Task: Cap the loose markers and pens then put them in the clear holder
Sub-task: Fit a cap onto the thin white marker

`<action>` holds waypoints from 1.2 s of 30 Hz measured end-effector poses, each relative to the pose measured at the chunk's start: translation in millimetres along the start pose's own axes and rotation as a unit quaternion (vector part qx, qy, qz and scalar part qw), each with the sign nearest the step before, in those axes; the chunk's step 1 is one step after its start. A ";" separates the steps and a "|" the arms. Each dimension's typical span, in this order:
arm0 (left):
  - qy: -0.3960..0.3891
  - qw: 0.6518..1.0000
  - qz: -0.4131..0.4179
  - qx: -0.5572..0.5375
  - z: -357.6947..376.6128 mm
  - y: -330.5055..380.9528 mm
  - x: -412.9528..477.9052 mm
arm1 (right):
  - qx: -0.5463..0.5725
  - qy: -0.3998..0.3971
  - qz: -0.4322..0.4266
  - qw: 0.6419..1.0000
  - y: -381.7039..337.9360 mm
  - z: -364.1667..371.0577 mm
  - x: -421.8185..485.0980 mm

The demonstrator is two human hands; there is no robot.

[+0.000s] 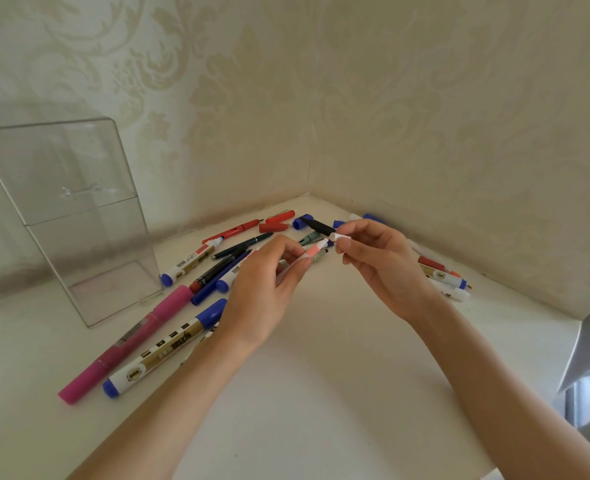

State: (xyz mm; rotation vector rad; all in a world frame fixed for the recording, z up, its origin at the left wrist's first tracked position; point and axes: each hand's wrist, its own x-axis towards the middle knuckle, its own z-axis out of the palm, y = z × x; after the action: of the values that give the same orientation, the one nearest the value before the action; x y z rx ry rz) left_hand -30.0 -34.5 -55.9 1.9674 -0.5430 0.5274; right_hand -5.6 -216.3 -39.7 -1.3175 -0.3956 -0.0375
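1. Desk (321, 393): white top, set into a wall corner; carries all items
2. Clear holder (79, 209): upright, near left edge toward rear
3. L hand (262, 292): above desk centre, fingers curled round pink-white pen (312, 251), pen tip pointing right
4. R hand (380, 268): just right of L hand; thumb + forefinger pinch small white piece (341, 237) just beside pen tip; contact btwn the two cannot be told
5. Pink marker (127, 341): flat, diag., front-left area
6. Blue-capped marker (163, 348): white/gold barrel, blue both ends, just beside pink marker
7. Pen cluster (214, 271): dark + blue pens overlapping, btwn holder and L hand
8. Red pen (233, 232): toward rear corner, nib exposed; red cap (278, 220) just beside it
9. Marker group (446, 277): near right edge, partly hidden by R wrist
10. Blue cap (302, 222): loose, rear corner
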 end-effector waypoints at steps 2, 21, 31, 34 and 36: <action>-0.008 1.000 0.002 0.010 -0.5 0.8 -0.2 | -0.018 -0.009 -0.005 1.000 0.3 0.8 -0.9; 0.006 0.999 -0.015 0.035 2.2 -2.8 -7.8 | -0.062 0.063 -0.012 0.996 14.1 18.8 -1.9; 0.000 0.999 -0.043 -0.028 8.1 9.9 1.0 | -0.090 0.071 -0.030 0.993 -1.7 6.2 0.1; 0.002 0.990 -0.036 0.139 2.8 -1.3 6.3 | -0.154 0.067 0.033 0.985 -3.0 -4.8 -0.7; 0.006 0.975 -0.077 0.209 -5.7 -15.7 7.3 | -0.233 0.039 0.076 0.969 -2.1 -9.1 -0.5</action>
State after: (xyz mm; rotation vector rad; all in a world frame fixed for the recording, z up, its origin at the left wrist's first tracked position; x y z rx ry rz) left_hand -15.8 -24.0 -60.3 2.3809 -0.2816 0.5900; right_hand -4.2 -225.6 -39.7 -1.8027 -0.2213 -0.0565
